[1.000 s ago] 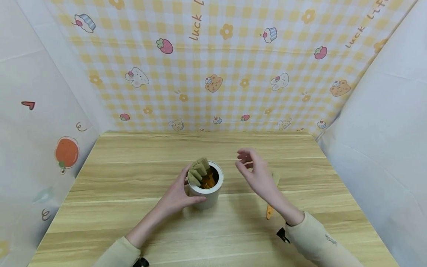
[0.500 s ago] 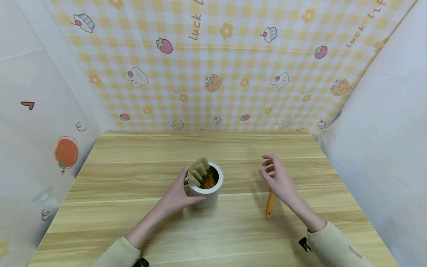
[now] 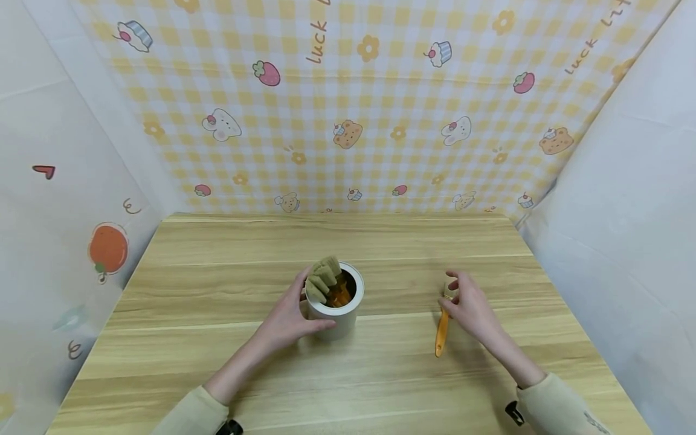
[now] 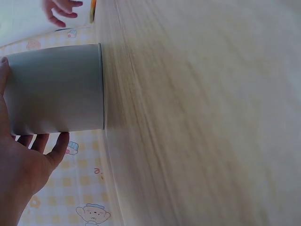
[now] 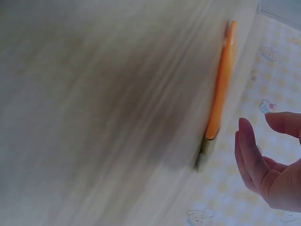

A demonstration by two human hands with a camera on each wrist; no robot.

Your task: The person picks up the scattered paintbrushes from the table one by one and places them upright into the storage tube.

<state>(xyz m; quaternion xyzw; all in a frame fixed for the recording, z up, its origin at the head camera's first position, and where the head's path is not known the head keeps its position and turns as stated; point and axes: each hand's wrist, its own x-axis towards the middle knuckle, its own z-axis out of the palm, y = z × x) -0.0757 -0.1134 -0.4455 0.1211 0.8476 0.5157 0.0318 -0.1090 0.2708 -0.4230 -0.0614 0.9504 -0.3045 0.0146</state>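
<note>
A white cylindrical can stands upright on the wooden table, and my left hand grips its left side, thumb at the front. Several brushes stand in it, their tan bristles leaning over the far-left rim and orange parts showing inside. To the right lies one loose paintbrush with an orange handle toward me. Over its bristle end hovers my right hand, fingers and thumb bent but parted. In the right wrist view a gap shows between that hand and the brush.
The wooden table ends at a yellow checked cloth backdrop. White cloth walls close in both sides. A stretch of tabletop separates the can from the loose brush.
My right hand has moved right, away from the can, then down to the loose paintbrush. My left hand and the can stay where they were.
</note>
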